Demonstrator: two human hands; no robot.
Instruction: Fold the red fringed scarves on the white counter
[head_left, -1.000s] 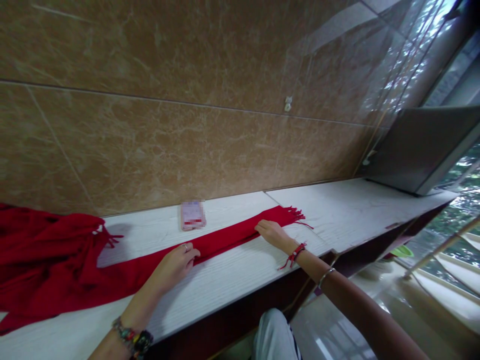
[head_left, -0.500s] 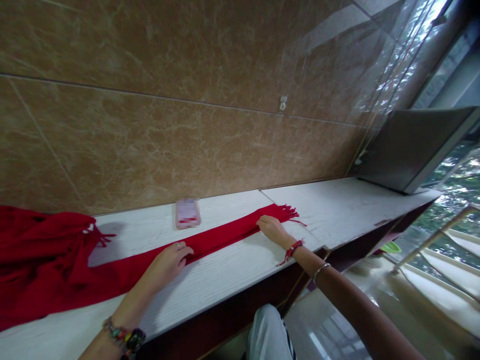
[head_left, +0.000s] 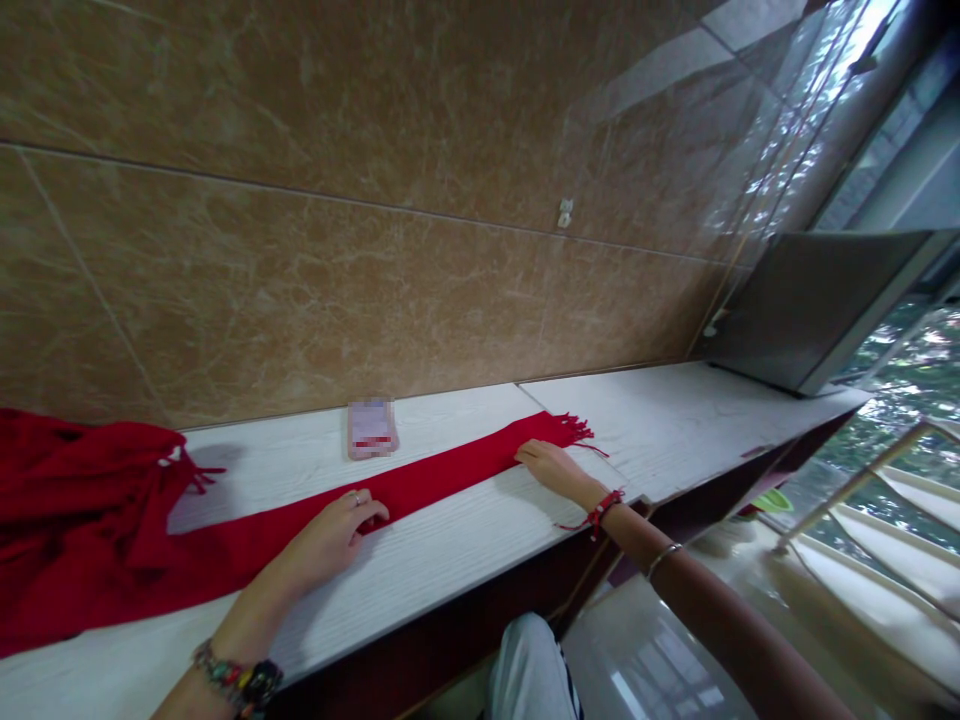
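Observation:
A long red scarf (head_left: 450,478) lies as a narrow, flat strip along the white counter, its fringed end spread out to the right. My left hand (head_left: 337,535), with a ring on one finger, has its fingers curled over the near edge of the strip at mid-length. Farther right, close to the fringe, my right hand (head_left: 553,470) pinches that same near edge. Toward the left the strip runs into a bunched heap of red cloth (head_left: 75,510) with a few loose tassels. Both sets of fingertips are partly hidden.
The white counter (head_left: 660,420) runs along a brown tiled wall (head_left: 337,280). Behind the scarf lies a phone-like pink object (head_left: 371,430), its surface blurred. A grey panel-like box (head_left: 817,300) stands at the counter's far right end, near a railing (head_left: 862,480).
The strip's near edge looks smoother now; a dark fold line showing there before is gone. My hands have stayed at nearly the same places on the scarf, and the view has shifted slightly.

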